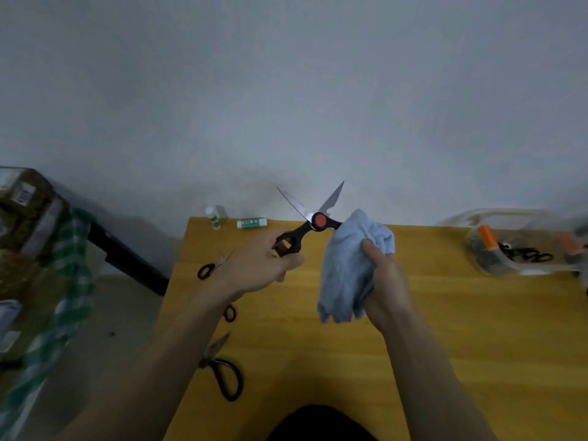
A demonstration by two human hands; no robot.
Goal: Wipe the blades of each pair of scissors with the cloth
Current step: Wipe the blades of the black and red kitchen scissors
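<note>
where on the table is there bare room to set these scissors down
Free: the wide yellow tabletop right of the cloth, short of the plastic bag. Crowded: the left edge, with small scissors and black-handled scissors.

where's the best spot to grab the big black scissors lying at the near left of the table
Grip the black scissors by their looped handles, coming from above on the near side. The loops face the person, while the blades point away toward the left forearm, so fingers stay off the edges.
</note>
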